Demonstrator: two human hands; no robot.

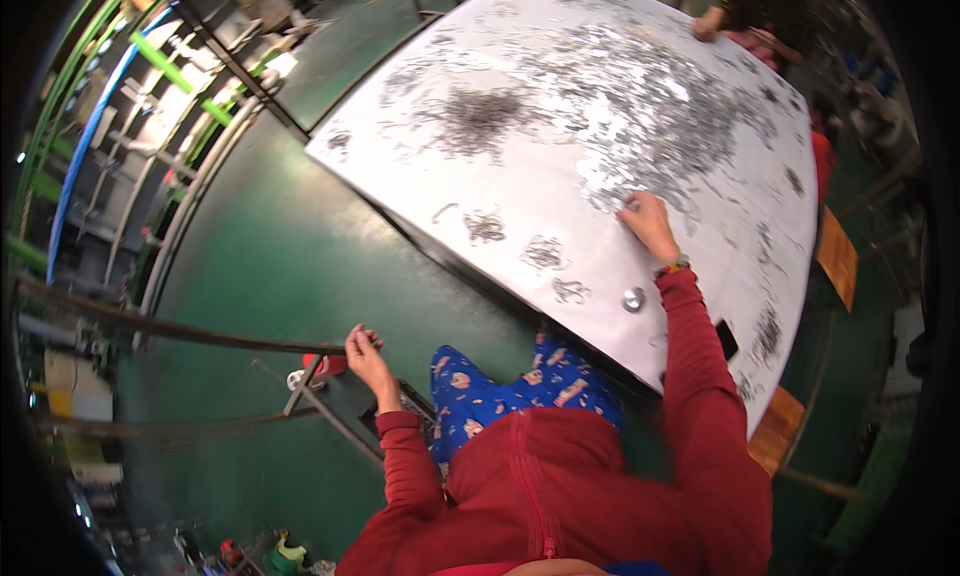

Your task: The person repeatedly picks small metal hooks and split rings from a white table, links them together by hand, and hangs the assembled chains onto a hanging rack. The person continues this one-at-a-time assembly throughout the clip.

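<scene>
My right hand (pixel 650 226) reaches over the white-topped table (pixel 420 191), its fingers bent together at the near edge of a wide pile of small shiny metal pieces (pixel 640 116). What sits between those fingertips is too small to make out. Off the table to the left, my left hand (pixel 368 364) is raised beside a metal rail, fingers drawn together; anything in them cannot be made out. Small heaps of thin dark pieces (pixel 485 226) lie left of my right hand. A round silver object (pixel 633 299) rests beside my right forearm.
A dark flat object like a phone (pixel 727 340) lies right of my forearm. Across the table sits another person (pixel 765 26). A metal-bar frame (pixel 180 328) stands at left, with a red container (pixel 325 364) near it. Wooden boards (pixel 778 431) are by the right edge.
</scene>
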